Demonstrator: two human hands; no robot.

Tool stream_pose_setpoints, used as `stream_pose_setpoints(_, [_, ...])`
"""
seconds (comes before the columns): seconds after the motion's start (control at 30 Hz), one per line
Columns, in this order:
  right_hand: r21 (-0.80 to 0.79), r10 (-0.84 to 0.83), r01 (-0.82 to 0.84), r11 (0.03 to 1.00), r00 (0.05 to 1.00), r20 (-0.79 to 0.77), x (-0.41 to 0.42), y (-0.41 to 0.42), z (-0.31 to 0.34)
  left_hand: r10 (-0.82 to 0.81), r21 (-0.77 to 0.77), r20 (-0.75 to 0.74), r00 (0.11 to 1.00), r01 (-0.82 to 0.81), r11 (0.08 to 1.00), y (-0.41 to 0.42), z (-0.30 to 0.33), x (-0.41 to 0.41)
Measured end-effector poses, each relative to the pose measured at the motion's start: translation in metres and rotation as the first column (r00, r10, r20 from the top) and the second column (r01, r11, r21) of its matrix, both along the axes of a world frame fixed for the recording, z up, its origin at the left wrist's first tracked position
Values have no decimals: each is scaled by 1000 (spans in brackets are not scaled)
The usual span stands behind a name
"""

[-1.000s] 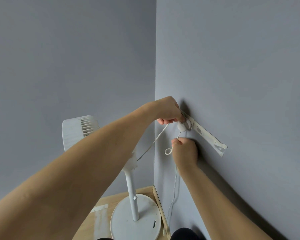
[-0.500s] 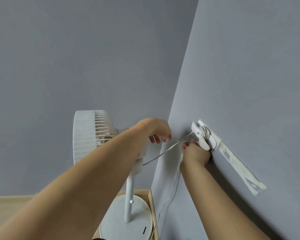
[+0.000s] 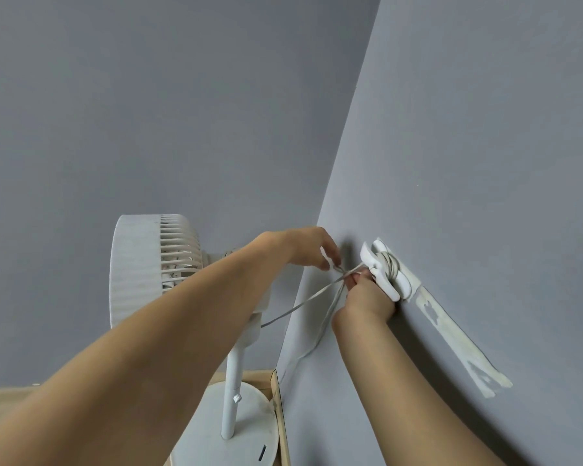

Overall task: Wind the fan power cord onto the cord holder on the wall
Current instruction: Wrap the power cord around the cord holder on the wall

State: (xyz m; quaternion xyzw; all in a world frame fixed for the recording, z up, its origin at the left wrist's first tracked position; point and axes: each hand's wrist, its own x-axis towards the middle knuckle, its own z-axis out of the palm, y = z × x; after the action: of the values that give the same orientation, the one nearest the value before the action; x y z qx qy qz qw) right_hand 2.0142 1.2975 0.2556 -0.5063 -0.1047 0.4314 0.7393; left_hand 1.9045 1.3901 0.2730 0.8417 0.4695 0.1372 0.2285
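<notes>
A white cord holder (image 3: 381, 269) is fixed to the grey wall on the right, with several turns of pale power cord (image 3: 390, 264) wound around its middle. One strand of cord (image 3: 303, 302) runs from the holder down-left to the fan, another hangs down along the wall. My left hand (image 3: 312, 245) pinches the cord just left of the holder. My right hand (image 3: 367, 295) sits below the holder against the wall, fingers closed on the cord where the strands meet.
A white pedestal fan (image 3: 152, 267) stands in the corner on a round base (image 3: 249, 428) on the wooden floor. A strip of worn whitish tape (image 3: 458, 344) runs down the right wall below the holder. Both grey walls meet just left of the holder.
The view has shifted left and the holder now shows with cord wrapped on it. My left hand has come off the holder and moved left; my right hand has risen to just under it.
</notes>
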Motion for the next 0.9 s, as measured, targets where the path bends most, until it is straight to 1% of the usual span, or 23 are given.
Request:
stream_pose_setpoints(0.07, [-45, 9, -7, 999, 999, 37, -1, -3, -1, -6, -9, -24, 1000, 6, 1000, -1, -2, 0])
stream_pose_setpoints(0.2, [-104, 43, -39, 994, 998, 41, 0, -3, -1, 3, 0, 5, 1000, -3, 1000, -4, -5, 1])
stream_pose_setpoints(0.27, [-108, 34, -31, 994, 999, 27, -1, -4, 0, 11, 37, -13, 1000, -11, 999, -6, -4, 1])
stream_pose_setpoints(0.37, [-53, 50, -49, 997, 999, 9, -2, -5, 1, 46, 76, -8, 999, -45, 996, -6, 5, -1])
stream_pose_setpoints(0.43, [-65, 95, -92, 994, 995, 38, -1, -6, 3, 79, 94, 61, 995, -85, 992, -6, 14, 0])
stream_pose_setpoints(0.53, [-153, 213, -199, 968, 973, 84, 4, -14, 4, 127, 120, 155, 980, -146, 982, -10, 33, 14])
stream_pose_setpoints(0.63, [-224, 333, -307, 925, 939, 87, 8, -28, 2, 138, 161, 173, 975, -166, 973, -19, 53, 29])
stream_pose_setpoints(0.7, [-247, 412, -383, 890, 908, 76, 10, -36, 1, 134, 167, 151, 979, -159, 973, -26, 67, 34])
stream_pose_setpoints(0.77, [-276, 517, -485, 830, 855, 52, 14, -41, 4, 143, 147, 83, 986, -154, 977, -34, 83, 39])
stream_pose_setpoints(0.83, [-253, 629, -614, 747, 777, -28, 17, -48, 11, 146, 101, -24, 989, -142, 985, -44, 101, 44])
stream_pose_setpoints(0.87, [-229, 670, -668, 708, 738, -82, 18, -52, 16, 137, 99, -87, 987, -128, 987, -50, 109, 45])
stream_pose_setpoints(0.9, [-220, 691, -693, 686, 716, -101, 18, -57, 21, 130, 124, -158, 979, -111, 986, -56, 117, 46])
